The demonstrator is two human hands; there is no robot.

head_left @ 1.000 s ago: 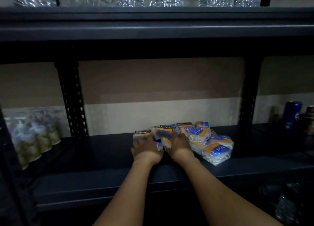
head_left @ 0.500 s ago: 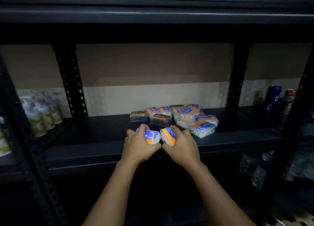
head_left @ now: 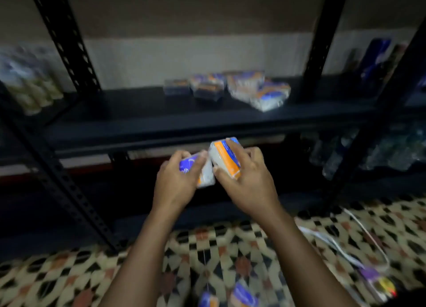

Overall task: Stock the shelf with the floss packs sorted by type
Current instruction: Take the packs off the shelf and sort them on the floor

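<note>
My left hand (head_left: 177, 182) grips a floss pack with a blue label (head_left: 202, 170), and my right hand (head_left: 246, 177) grips an orange-and-blue floss pack (head_left: 224, 156). Both are held side by side in front of the dark shelf (head_left: 161, 120), below its front edge. On the shelf lie dark charcoal packs (head_left: 177, 86) to the left and a heap of orange-and-blue packs (head_left: 260, 90) to the right. More floss packs (head_left: 242, 297) lie on the floor at the bottom edge. The view is blurred.
Black perforated uprights (head_left: 69, 41) frame the bay. Pale bottles (head_left: 27, 80) stand on the left shelf and cans (head_left: 378, 60) on the right. Clear bottles (head_left: 345, 152) sit on a lower right shelf. A plastic bag (head_left: 359, 256) lies on the patterned floor (head_left: 69, 274).
Both hands took a pack each from the heap and drew back and down off the shelf. The view tilted downward, bringing the patterned floor into sight.
</note>
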